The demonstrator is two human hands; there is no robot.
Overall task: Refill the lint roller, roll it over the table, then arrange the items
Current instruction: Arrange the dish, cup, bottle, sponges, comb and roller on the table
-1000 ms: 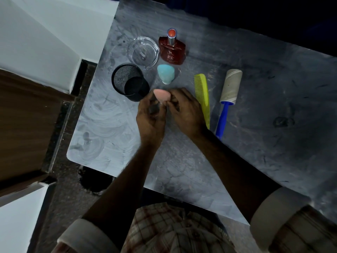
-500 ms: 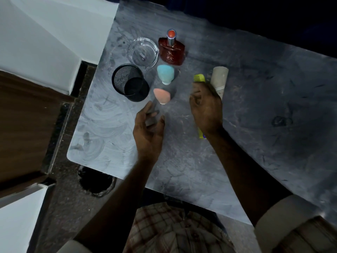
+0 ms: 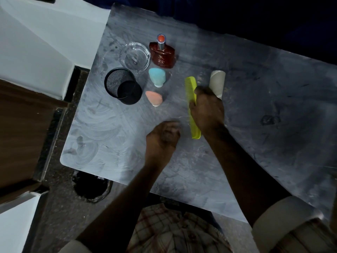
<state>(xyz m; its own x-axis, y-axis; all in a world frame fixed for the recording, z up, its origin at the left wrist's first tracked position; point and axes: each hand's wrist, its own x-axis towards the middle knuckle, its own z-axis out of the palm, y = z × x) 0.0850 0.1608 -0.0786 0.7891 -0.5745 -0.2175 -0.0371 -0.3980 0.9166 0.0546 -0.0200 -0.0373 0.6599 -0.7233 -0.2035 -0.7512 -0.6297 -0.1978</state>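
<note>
The lint roller (image 3: 217,82) lies on the grey table (image 3: 273,147), its pale cardboard roll pointing away from me and its handle hidden under my right hand (image 3: 207,111). My right hand is closed around that handle, with the thumb resting against the yellow-green comb (image 3: 191,92), which lies just left of the roller. Nearer to me and to the left, my left hand (image 3: 162,137) hovers over the table with its fingers curled in and nothing in it. A pink sponge (image 3: 154,98) and a blue sponge (image 3: 156,76) stand left of the comb.
At the back left are a black mesh cup (image 3: 122,86), a clear glass dish (image 3: 135,58) and a red perfume bottle (image 3: 163,53). The table's left edge and rounded near corner (image 3: 63,161) drop to a dark floor. A brown cabinet (image 3: 21,134) stands to the left.
My hands let go of the pink sponge, which now stands alone. My right hand moved right onto the roller handle and drew the roller close beside the comb. My left hand pulled back and curled.
</note>
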